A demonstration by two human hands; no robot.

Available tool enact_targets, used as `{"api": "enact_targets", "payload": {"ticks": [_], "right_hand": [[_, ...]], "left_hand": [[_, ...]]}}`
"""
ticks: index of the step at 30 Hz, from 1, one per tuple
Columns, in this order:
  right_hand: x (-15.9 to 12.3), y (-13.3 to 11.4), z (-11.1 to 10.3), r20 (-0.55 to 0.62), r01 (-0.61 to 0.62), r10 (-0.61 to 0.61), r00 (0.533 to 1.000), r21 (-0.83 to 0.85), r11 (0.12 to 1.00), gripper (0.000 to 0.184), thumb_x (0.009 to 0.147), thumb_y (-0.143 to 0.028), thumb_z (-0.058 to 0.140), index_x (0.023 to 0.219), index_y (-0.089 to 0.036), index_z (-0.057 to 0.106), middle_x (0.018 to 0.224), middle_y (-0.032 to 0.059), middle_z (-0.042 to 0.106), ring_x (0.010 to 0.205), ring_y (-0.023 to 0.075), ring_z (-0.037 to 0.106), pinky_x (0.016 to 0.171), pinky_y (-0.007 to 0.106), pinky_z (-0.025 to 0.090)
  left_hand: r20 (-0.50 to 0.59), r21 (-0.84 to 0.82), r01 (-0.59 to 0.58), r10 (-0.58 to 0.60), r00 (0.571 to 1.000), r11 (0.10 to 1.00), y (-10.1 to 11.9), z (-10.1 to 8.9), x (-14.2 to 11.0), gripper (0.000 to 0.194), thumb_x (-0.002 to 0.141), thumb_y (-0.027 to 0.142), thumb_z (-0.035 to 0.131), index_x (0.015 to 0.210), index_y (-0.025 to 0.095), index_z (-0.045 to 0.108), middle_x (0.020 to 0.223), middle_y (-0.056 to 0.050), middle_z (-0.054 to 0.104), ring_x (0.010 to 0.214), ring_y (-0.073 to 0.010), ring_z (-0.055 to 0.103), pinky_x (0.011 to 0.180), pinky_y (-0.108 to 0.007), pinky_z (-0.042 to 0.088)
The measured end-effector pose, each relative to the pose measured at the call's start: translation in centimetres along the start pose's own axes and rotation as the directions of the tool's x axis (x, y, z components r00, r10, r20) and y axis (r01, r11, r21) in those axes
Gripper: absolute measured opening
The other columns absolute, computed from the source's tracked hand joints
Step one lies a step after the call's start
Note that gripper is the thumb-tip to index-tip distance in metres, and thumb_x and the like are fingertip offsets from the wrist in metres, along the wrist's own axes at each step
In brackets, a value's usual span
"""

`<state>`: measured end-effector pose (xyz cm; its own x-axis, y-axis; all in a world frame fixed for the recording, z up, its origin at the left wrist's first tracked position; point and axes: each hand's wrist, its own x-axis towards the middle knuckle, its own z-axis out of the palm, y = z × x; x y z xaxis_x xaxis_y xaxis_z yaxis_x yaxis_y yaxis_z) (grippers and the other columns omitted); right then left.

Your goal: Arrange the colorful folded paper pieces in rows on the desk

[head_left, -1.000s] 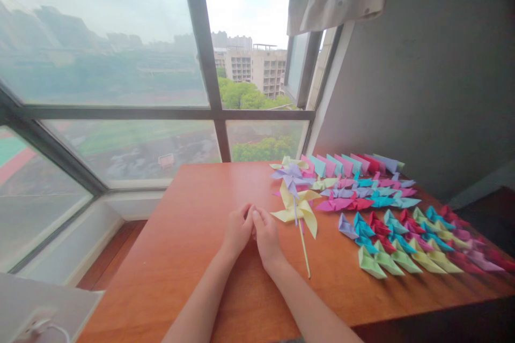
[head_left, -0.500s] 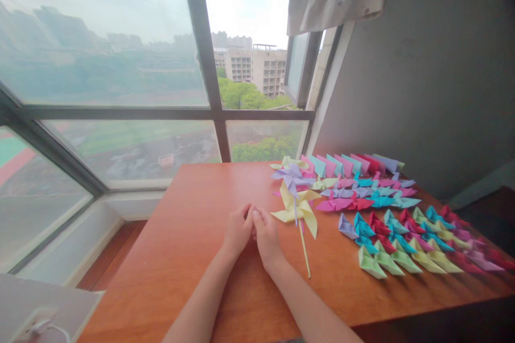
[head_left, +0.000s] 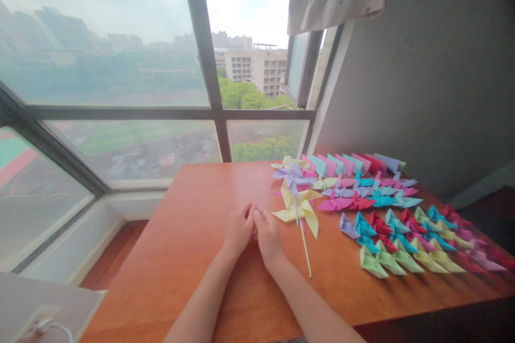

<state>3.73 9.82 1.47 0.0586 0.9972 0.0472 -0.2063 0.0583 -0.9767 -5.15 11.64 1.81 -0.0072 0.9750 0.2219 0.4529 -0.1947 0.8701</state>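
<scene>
My left hand [head_left: 238,230] and my right hand [head_left: 267,235] lie side by side on the orange-brown wooden table [head_left: 189,268], touching at the fingers. The fingers of both are curled down and closed, and nothing shows in them. Just right of my right hand lies a yellow paper pinwheel [head_left: 300,209] on a thin stick [head_left: 306,252]. A purple pinwheel [head_left: 293,175] lies behind it.
Several rows of folded paper pieces [head_left: 402,241] in green, blue, red, pink, purple and yellow cover the table's right half, with more [head_left: 354,163] at the back. A large window [head_left: 120,64] stands behind, a grey wall [head_left: 434,75] at right, a white object [head_left: 36,316] at lower left.
</scene>
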Motion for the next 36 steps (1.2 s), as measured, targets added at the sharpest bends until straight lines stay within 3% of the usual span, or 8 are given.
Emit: {"api": "enact_targets", "payload": {"ticks": [4,7,8,10,13,17,22,36], "right_hand": [[0.2,-0.8,-0.7,0.057,-0.021,0.027,0.998,-0.105,0.994,0.029,0.088,-0.042,0.049,0.082,-0.018,0.065,0.056,-0.0036,0.054,0.050,0.0120,0.047,0.046,0.022,0.036],[0.3,-2.3,-2.9,0.116,0.063,-0.019,0.993,-0.386,0.920,0.026,0.087,-0.040,0.053,0.088,-0.020,0.069,0.059,-0.0010,0.062,0.054,0.0149,0.054,0.052,0.025,0.037],[0.4,-3.0,-4.0,0.116,0.105,-0.052,0.992,-0.520,0.848,0.023,0.087,-0.038,0.055,0.087,-0.021,0.070,0.060,0.0001,0.063,0.056,0.0158,0.056,0.054,0.025,0.037],[0.6,-4.3,-6.3,0.089,0.134,-0.104,0.991,-0.778,0.614,0.019,0.086,-0.036,0.058,0.082,-0.022,0.070,0.063,0.0026,0.066,0.061,0.0173,0.059,0.058,0.026,0.034],[1.0,-5.9,-9.6,-0.002,0.019,-0.076,0.997,-0.962,0.271,0.021,0.089,-0.035,0.054,0.083,-0.022,0.069,0.071,0.0056,0.069,0.066,0.0191,0.062,0.058,0.027,0.031],[1.3,-6.5,-11.8,-0.072,-0.073,0.016,0.997,-0.995,0.074,0.028,0.092,-0.041,0.048,0.085,-0.023,0.067,0.076,0.0084,0.071,0.073,0.0231,0.066,0.059,0.028,0.031],[1.2,-6.1,-11.6,-0.107,-0.109,0.096,0.990,-0.994,0.018,0.028,0.091,-0.044,0.050,0.087,-0.023,0.069,0.083,0.0108,0.072,0.079,0.0249,0.068,0.063,0.029,0.037],[1.2,-5.5,-11.4,-0.132,-0.136,0.152,0.979,-0.991,0.013,0.029,0.091,-0.041,0.045,0.087,-0.026,0.068,0.087,0.0079,0.073,0.085,0.0261,0.069,0.066,0.029,0.041]], "left_hand": [[0.028,0.013,-0.007,0.007,1.000,1.000,0.1,0.0,0.0,0.033,0.091,0.040,0.041,0.064,0.022,0.047,0.048,0.006,0.048,0.047,-0.0127,0.046,0.050,-0.023,0.034],[0.054,0.047,-0.038,0.036,0.998,0.998,0.3,0.0,-0.1,0.035,0.092,0.040,0.041,0.064,0.021,0.050,0.051,0.004,0.051,0.051,-0.0130,0.048,0.053,-0.023,0.034],[0.058,0.065,-0.051,0.047,0.997,0.997,0.4,0.1,-0.1,0.035,0.091,0.040,0.042,0.064,0.021,0.052,0.053,0.004,0.053,0.053,-0.0132,0.049,0.054,-0.024,0.034],[0.064,0.106,-0.073,0.067,0.996,0.992,0.4,0.1,-0.1,0.036,0.091,0.040,0.043,0.063,0.020,0.053,0.057,0.003,0.054,0.056,-0.0135,0.049,0.056,-0.024,0.033],[0.081,0.162,-0.096,0.084,0.993,0.982,0.4,0.3,-0.2,0.036,0.092,0.040,0.043,0.065,0.020,0.055,0.057,0.003,0.052,0.056,-0.0136,0.048,0.056,-0.025,0.030],[0.106,0.224,-0.122,0.100,0.989,0.967,0.4,0.4,-0.3,0.034,0.091,0.038,0.045,0.064,0.020,0.053,0.055,0.004,0.049,0.054,-0.0135,0.047,0.055,-0.025,0.028],[0.134,0.281,-0.146,0.112,0.985,0.948,0.4,0.3,-0.5,0.027,0.090,0.032,0.046,0.069,0.020,0.057,0.059,0.002,0.056,0.056,-0.0143,0.051,0.056,-0.025,0.029],[0.192,0.377,-0.173,0.106,0.976,0.910,0.6,0.3,-0.5,0.025,0.091,0.027,0.045,0.073,0.019,0.060,0.067,-0.002,0.065,0.062,-0.0154,0.057,0.058,-0.024,0.032]]}}
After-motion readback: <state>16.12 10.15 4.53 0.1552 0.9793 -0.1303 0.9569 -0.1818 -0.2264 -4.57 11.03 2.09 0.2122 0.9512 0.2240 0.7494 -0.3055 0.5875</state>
